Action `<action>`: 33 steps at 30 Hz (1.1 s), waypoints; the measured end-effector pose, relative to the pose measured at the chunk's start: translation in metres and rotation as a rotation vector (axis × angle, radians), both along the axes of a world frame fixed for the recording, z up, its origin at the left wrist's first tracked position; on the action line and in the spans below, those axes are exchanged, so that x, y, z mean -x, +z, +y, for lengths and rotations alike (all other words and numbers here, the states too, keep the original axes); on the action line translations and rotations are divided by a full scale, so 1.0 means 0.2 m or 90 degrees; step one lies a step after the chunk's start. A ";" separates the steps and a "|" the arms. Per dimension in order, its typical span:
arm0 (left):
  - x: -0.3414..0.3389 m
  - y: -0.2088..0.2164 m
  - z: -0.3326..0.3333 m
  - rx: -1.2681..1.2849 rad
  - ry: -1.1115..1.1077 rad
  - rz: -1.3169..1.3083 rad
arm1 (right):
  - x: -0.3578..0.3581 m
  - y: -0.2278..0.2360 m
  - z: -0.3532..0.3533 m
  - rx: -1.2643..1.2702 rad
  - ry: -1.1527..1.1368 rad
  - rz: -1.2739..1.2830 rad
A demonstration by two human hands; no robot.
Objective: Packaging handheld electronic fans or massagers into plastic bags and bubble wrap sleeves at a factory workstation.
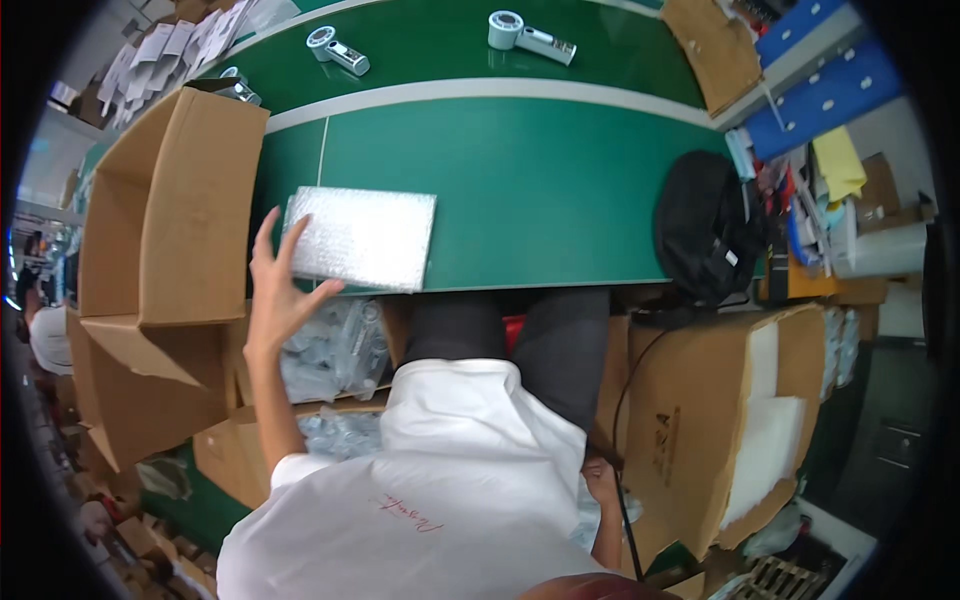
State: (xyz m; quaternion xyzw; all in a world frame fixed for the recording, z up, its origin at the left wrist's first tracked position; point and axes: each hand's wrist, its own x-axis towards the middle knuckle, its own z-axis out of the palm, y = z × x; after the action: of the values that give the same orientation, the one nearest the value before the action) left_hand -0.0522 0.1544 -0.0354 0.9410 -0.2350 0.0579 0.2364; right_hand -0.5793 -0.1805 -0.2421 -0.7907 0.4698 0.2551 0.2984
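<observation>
A flat stack of silvery bubble-wrap bags [365, 238] lies on the green worktable [540, 190], close to its front edge. Over its left end is my left hand [280, 290], fingers spread wide, with fingertips at the stack's left side and the thumb by the lower corner. Whether the fingers press on it is hard to tell. My right hand [600, 482] hangs low beside my right thigh, between my body and a big carton [690, 440]. Its fingers are mostly hidden. Clear plastic-wrapped items [590, 515] show in part just below that hand.
Grey handheld fans [535, 40] lie on the darker green strip beyond the table. Open cartons [200, 210] stand at the left; another holds plastic-bagged items [335, 350] under the table edge. A black bag [705, 225] rests at the right, with a black cable [625, 410] hanging down.
</observation>
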 end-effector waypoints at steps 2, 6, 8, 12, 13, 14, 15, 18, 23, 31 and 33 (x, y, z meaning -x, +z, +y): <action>-0.01 -0.13 0.13 0.016 0.034 0.040 | -0.54 0.52 0.00 0.007 -0.012 -0.196; -0.01 -0.38 0.08 -0.037 0.019 -0.051 | -1.24 0.79 0.02 -0.167 -0.038 -0.587; 0.00 -0.43 0.07 -0.042 0.038 -0.084 | -1.65 0.91 0.02 -0.328 0.045 -0.752; -0.01 -0.39 0.07 -0.017 0.041 -0.055 | -2.49 1.09 -0.11 0.040 0.071 -1.040; -0.01 -0.39 0.07 -0.015 0.045 -0.056 | -2.69 1.10 -0.22 0.075 0.027 -1.071; -0.02 -0.38 0.05 -0.017 0.040 -0.051 | -2.87 1.09 -0.37 0.111 -0.023 -1.102; -0.03 -0.37 0.04 -0.018 0.037 -0.047 | -3.06 1.03 -0.52 0.182 -0.049 -1.094; -0.05 -0.37 0.03 -0.032 0.042 -0.033 | -3.43 0.75 -0.80 0.498 0.115 -0.953; -0.04 -0.37 0.07 -0.039 0.062 0.000 | -3.57 0.62 -0.81 0.453 0.204 -0.600; -0.04 -0.36 0.07 -0.043 0.062 -0.040 | -3.57 0.62 -0.83 0.328 0.045 -0.850; -0.04 -0.36 0.06 -0.047 0.053 -0.061 | -3.53 0.62 -0.82 0.136 -0.071 -0.941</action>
State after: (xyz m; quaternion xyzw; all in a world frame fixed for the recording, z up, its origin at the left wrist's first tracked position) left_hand -0.0446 0.1657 -0.1071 0.9541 -0.2091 0.1041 0.1877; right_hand 0.1262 -0.3449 -0.1175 -0.7557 0.2083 -0.4052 0.4705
